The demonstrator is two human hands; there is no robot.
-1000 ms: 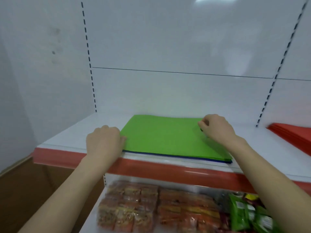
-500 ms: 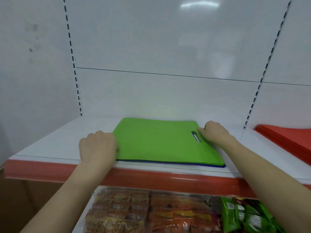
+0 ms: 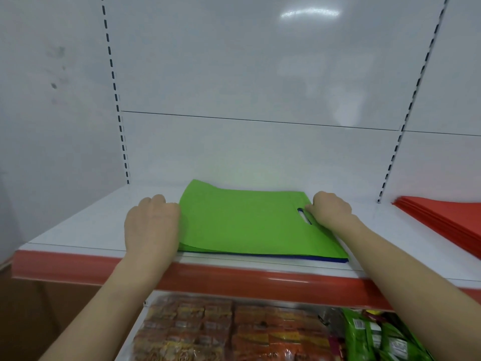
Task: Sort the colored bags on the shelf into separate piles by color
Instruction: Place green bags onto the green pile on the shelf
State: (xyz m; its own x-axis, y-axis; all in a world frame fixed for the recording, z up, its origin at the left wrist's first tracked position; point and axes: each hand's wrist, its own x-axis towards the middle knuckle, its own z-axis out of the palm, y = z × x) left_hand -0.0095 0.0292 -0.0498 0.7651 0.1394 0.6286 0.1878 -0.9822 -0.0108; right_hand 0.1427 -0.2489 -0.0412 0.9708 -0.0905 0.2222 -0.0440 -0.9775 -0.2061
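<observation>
A flat green bag [image 3: 247, 225] lies on top of a thin stack on the white shelf [image 3: 78, 230]; a dark blue bag edge [image 3: 333, 260] shows beneath it at the front. My left hand [image 3: 151, 225] has its fingers curled at the green bag's left edge, which is slightly raised at the front corner. My right hand [image 3: 330, 209] grips the bag at its right side, beside the slot handle [image 3: 303, 216]. A pile of red bags [image 3: 447, 217] lies on the shelf at the far right.
The shelf has a red front lip [image 3: 234, 280] and a white back panel with slotted uprights [image 3: 117, 100]. On the shelf below sit orange snack packets [image 3: 221, 332] and green packets [image 3: 377, 337]. A white side wall [image 3: 52, 126] closes the left.
The camera has tilted up slightly. Both hands have slid a little farther back along the green bag's side edges, and its front left corner now lifts off the stack.
</observation>
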